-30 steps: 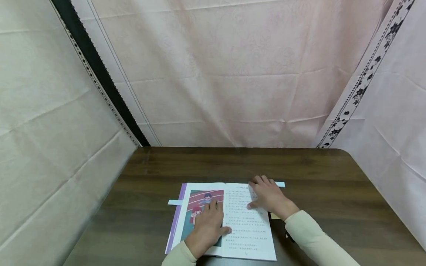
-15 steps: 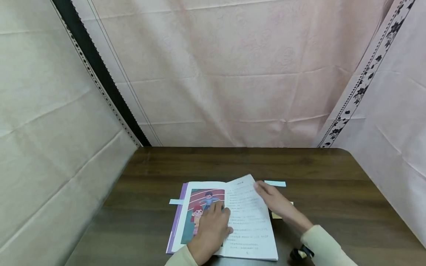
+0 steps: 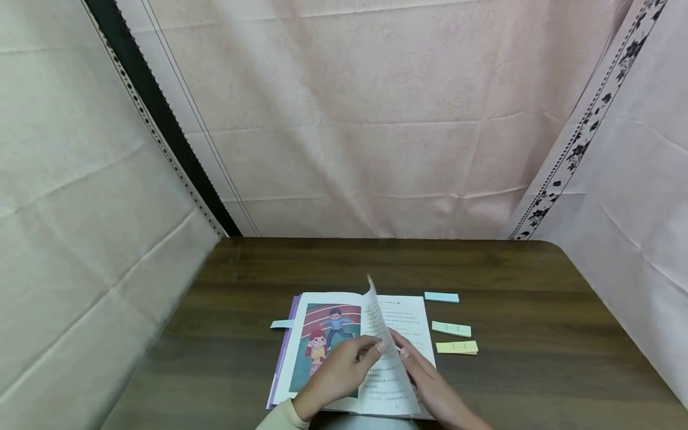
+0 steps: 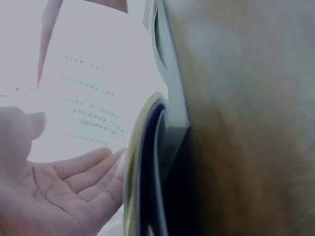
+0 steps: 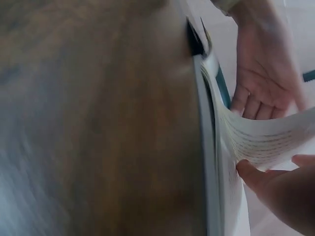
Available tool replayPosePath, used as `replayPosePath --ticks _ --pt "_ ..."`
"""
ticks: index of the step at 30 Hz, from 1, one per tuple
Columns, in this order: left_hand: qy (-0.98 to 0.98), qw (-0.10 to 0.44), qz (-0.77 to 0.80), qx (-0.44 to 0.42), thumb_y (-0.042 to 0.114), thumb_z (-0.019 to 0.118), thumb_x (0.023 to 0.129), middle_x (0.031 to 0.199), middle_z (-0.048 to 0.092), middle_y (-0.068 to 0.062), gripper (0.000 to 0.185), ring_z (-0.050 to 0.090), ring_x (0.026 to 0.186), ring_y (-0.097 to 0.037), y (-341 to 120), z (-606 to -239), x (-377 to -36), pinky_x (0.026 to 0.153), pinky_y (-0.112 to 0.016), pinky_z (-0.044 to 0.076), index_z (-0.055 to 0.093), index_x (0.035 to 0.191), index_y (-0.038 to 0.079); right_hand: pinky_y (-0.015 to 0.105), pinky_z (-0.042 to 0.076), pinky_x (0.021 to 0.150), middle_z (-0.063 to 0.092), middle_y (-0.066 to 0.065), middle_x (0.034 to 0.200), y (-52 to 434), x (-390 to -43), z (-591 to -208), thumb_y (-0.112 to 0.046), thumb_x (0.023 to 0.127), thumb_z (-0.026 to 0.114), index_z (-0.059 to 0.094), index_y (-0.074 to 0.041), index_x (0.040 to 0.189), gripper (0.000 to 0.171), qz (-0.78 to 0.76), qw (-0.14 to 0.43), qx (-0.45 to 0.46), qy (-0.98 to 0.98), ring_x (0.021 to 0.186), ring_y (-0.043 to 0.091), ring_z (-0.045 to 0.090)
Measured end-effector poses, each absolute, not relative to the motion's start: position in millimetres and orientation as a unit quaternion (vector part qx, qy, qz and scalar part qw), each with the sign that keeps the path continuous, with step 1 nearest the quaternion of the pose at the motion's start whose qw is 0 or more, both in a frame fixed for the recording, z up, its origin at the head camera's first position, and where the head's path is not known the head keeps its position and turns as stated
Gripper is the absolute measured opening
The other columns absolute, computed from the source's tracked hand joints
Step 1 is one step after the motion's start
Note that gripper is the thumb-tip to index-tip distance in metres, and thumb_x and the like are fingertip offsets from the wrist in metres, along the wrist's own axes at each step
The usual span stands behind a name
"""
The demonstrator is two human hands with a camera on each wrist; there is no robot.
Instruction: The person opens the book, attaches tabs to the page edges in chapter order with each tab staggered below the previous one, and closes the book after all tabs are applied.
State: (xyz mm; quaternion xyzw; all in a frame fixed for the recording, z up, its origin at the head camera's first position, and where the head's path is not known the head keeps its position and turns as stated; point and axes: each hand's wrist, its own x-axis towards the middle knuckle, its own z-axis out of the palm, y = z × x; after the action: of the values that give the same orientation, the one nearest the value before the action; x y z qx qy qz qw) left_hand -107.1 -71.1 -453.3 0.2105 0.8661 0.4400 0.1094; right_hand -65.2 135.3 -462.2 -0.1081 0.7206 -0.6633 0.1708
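Note:
An open book [image 3: 405, 310] with a purple cover edge lies on the table. Its left page carries a picture [image 3: 335, 322] of two cartoon children; the right one is printed text. A single page [image 3: 383, 322] stands lifted and curved between my two hands. My left hand [image 3: 344, 367] is on the page's left side, fingertips and thumb tip right at the paper. In the left wrist view, the left fingers [image 4: 86, 179] are stretched out, with the thumb apart from them. On the page's other side, my right hand [image 3: 427, 379] touches the paper with extended fingers.
Blue [image 3: 442, 297], green [image 3: 451, 329] and yellow [image 3: 457, 347] tabs show along the book's right side. A pale blue tab [image 3: 282, 324] sticks out on the left. The dark wooden table [image 3: 527, 334] meets light curtains [image 3: 376, 149] behind and at both sides.
My right hand has moved from the right page's upper corner down and left, lifting a page toward the left. The left hand has come off the picture to the page. More tabs show at right.

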Motion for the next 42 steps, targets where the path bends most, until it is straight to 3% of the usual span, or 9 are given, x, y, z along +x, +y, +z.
replayPosePath --ticks 2,4,9,12,17,19,23,35,42 --pt "0.857 0.105 0.46 0.205 0.052 0.045 0.111 0.127 0.075 -0.004 0.056 0.07 0.113 -0.015 -72 -455 -107 0.094 -0.039 0.058 0.07 0.136 0.007 0.021 0.03 0.114 0.017 0.018 0.175 131 -61 -464 -0.039 0.117 0.027 0.021 -0.012 0.169 0.059 -0.644 0.17 -0.118 0.736 0.156 0.04 0.018" --pt "0.845 0.111 0.486 0.195 0.054 0.043 0.112 0.122 0.076 -0.004 0.059 0.071 0.106 -0.013 -73 -456 -107 0.085 -0.035 0.059 0.07 0.136 0.007 0.013 0.02 0.113 0.014 0.015 0.176 127 -57 -467 -0.035 0.117 0.029 0.022 -0.014 0.17 0.057 -0.627 0.167 -0.132 0.749 0.158 0.036 0.01" --pt "0.804 0.138 0.552 0.173 0.045 0.051 0.111 0.108 0.079 -0.003 0.049 0.071 0.087 -0.008 -77 -456 -108 0.067 -0.025 0.055 0.07 0.133 0.005 0.01 0.011 0.115 0.012 0.01 0.177 123 -53 -472 -0.033 0.117 0.035 0.026 -0.022 0.169 0.054 -0.593 0.157 -0.146 0.776 0.16 0.03 0.005" --pt "0.79 0.144 0.576 0.155 0.037 0.059 0.109 0.098 0.079 -0.004 0.041 0.069 0.079 -0.008 -83 -451 -111 0.062 -0.022 0.052 0.073 0.125 0.002 0.022 0.023 0.121 0.022 0.013 0.175 126 -53 -472 -0.033 0.116 0.038 0.028 -0.021 0.169 0.055 -0.552 0.139 -0.151 0.809 0.157 0.033 0.02" --pt "0.788 0.134 0.585 0.137 0.029 0.063 0.107 0.081 0.072 -0.002 0.034 0.059 0.066 -0.009 -102 -437 -120 0.052 -0.023 0.045 0.075 0.114 -0.002 0.067 0.035 0.117 0.032 0.023 0.167 135 -54 -470 -0.039 0.11 0.054 0.04 -0.012 0.163 0.06 -0.407 0.139 -0.167 0.887 0.152 0.046 0.031" --pt "0.787 0.143 0.583 0.139 0.029 0.061 0.108 0.079 0.07 -0.002 0.034 0.058 0.064 -0.01 -111 -430 -125 0.052 -0.024 0.045 0.075 0.114 -0.002 0.075 0.033 0.113 0.035 0.027 0.165 138 -54 -470 -0.038 0.105 0.065 0.049 -0.008 0.156 0.062 -0.334 0.137 -0.178 0.915 0.152 0.052 0.031" --pt "0.784 0.186 0.575 0.142 0.031 0.054 0.111 0.082 0.071 -0.003 0.038 0.063 0.066 -0.012 -132 -419 -136 0.056 -0.028 0.05 0.073 0.116 -0.002 0.071 0.036 0.114 0.04 0.03 0.161 141 -54 -473 -0.035 0.094 0.08 0.056 -0.005 0.15 0.067 -0.231 0.126 -0.197 0.945 0.149 0.054 0.034" --pt "0.742 0.248 0.616 0.097 0.034 0.047 0.114 0.104 0.077 -0.011 0.05 0.076 0.084 -0.019 -173 -428 -147 0.069 -0.032 0.061 0.064 0.135 -0.007 0.067 0.038 0.114 0.041 0.027 0.162 144 -54 -473 -0.036 0.092 0.081 0.053 -0.007 0.153 0.072 -0.208 0.119 -0.217 0.946 0.149 0.05 0.036" --pt "0.714 0.27 0.639 0.093 0.037 0.044 0.114 0.101 0.078 -0.008 0.053 0.075 0.085 -0.017 -181 -437 -152 0.072 -0.03 0.061 0.065 0.13 -0.009 0.067 0.04 0.111 0.041 0.026 0.162 148 -50 -474 -0.037 0.094 0.08 0.054 -0.009 0.153 0.07 -0.226 0.094 -0.232 0.942 0.149 0.051 0.036"
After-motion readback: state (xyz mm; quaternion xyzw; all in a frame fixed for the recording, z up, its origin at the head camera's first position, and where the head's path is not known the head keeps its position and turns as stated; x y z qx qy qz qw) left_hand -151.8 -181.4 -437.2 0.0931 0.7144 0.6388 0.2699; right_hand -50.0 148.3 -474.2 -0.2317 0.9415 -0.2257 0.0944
